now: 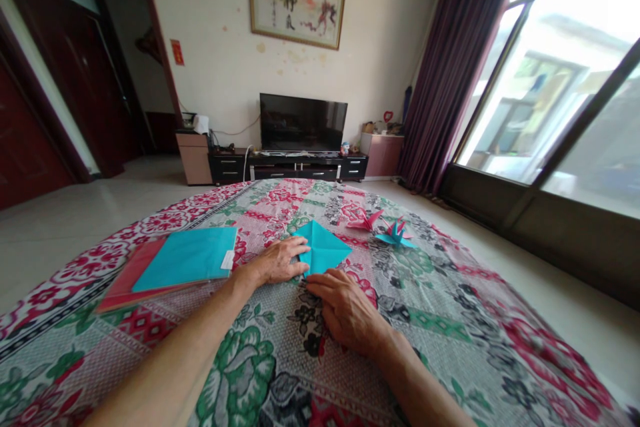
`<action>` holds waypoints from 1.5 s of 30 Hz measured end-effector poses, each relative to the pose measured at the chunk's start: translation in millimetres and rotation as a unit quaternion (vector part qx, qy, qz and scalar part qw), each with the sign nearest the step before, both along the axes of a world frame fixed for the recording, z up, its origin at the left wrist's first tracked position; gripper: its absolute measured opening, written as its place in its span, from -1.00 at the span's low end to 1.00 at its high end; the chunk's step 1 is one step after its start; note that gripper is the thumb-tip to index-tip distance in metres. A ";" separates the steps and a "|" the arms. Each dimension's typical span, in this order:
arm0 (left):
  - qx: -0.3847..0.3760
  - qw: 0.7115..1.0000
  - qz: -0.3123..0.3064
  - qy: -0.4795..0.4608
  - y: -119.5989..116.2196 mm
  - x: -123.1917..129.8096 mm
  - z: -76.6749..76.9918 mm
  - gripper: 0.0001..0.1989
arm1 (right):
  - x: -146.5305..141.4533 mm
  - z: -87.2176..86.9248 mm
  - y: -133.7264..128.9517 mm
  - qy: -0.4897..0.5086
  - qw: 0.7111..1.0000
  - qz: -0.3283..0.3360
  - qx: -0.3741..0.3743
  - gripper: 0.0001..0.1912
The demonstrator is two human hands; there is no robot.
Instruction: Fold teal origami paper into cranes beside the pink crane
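A blue sheet of origami paper (325,250) lies turned like a diamond on the tablecloth, with crease lines crossing its middle. My left hand (281,260) rests at its left side, fingers stretched over the edge and the thumb apart, lower down. At the paper's near corner is my right hand (345,307), fingers held together and curled onto that corner; its thumb is hidden. Beyond the paper to the right stand folded paper cranes: a red crane (367,221) and a blue crane (397,233) with more red folded paper behind it.
Left of my hands, a pack of blue paper (187,257) overlaps a pack of red paper (117,277). A patterned tablecloth (240,373) covers the round table. Past it, a television (303,123) stands on a low cabinet (230,168). Glass doors (530,100) are at right.
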State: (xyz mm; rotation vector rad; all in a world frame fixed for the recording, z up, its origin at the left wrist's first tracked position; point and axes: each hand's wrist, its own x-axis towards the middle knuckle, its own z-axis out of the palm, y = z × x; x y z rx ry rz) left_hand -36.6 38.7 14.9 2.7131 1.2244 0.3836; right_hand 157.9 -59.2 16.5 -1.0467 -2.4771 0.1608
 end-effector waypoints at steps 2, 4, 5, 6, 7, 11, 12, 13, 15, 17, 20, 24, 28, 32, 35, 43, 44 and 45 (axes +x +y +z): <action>-0.003 1.000 0.000 0.002 1.2 -1.1 -0.8 -0.53 | -0.6 1.4 -0.1 0.002 1.000 0.001 -0.002 -0.60; -0.007 1.000 0.002 0.005 2.2 -1.9 -1.9 -0.52 | -1.1 2.5 -0.4 0.003 1.000 0.002 -0.006 -0.61; -0.009 1.000 0.004 0.006 2.6 -2.2 -2.6 -0.52 | -1.3 2.9 -0.6 0.005 1.000 0.002 -0.008 -0.62; -0.011 1.000 0.007 0.007 2.9 -2.3 -3.3 -0.52 | -1.4 3.2 -0.7 0.007 1.000 0.001 -0.009 -0.62; -0.012 1.000 0.010 0.007 3.1 -2.3 -3.9 -0.52 | -1.4 3.3 -0.8 0.009 1.000 0.000 -0.011 -0.62; -0.012 1.000 0.023 0.007 2.9 -1.4 -5.3 -0.51 | -1.2 2.5 -0.5 0.013 1.000 0.000 -0.014 -0.58; -0.010 1.000 0.025 0.008 2.7 -1.1 -5.3 -0.50 | -1.2 2.1 -0.3 0.014 1.000 0.000 -0.014 -0.58; -0.008 1.000 0.026 0.009 2.6 -0.8 -5.3 -0.50 | -1.2 1.8 -0.1 0.015 1.000 0.000 -0.014 -0.58; -0.002 1.000 0.026 0.011 2.6 -0.3 -5.3 -0.50 | -1.3 1.3 0.2 0.015 1.000 0.000 -0.013 -0.59; 0.003 0.999 0.029 0.016 2.8 -0.2 -5.5 -0.49 | -1.4 1.3 0.3 0.013 1.000 0.001 -0.012 -0.60; 0.005 0.999 0.037 0.026 3.1 -0.6 -5.7 -0.47 | -1.4 1.9 0.3 0.009 1.000 0.004 -0.010 -0.61; -0.003 0.998 0.046 0.037 2.9 -1.2 -5.0 -0.45 | -1.7 2.1 0.1 0.009 1.000 0.002 -0.006 -0.61; -0.009 0.998 0.049 0.041 2.7 -1.5 -4.6 -0.45 | -1.9 2.6 -0.3 0.006 1.000 0.003 -0.004 -0.65; -0.003 0.998 0.058 0.033 4.1 -1.2 -6.2 -0.47 | -1.6 4.0 -0.6 0.001 1.000 0.002 -0.006 -0.65; 0.005 0.998 0.064 0.024 6.0 -0.6 -7.2 -0.49 | -1.4 5.0 -0.9 0.003 1.000 0.004 -0.010 -0.64; 0.028 0.997 0.068 -0.033 13.5 -0.8 -9.9 -0.59 | -1.8 4.1 -1.0 0.005 1.000 0.002 -0.001 -0.60; 0.032 0.996 0.073 -0.040 15.1 -1.1 -10.7 -0.61 | -1.8 3.7 -0.8 0.004 1.000 0.002 0.002 -0.60; 0.037 0.995 0.076 -0.046 17.0 -1.5 -11.5 -0.62 | -1.6 3.4 -0.6 0.004 1.000 0.002 0.002 -0.59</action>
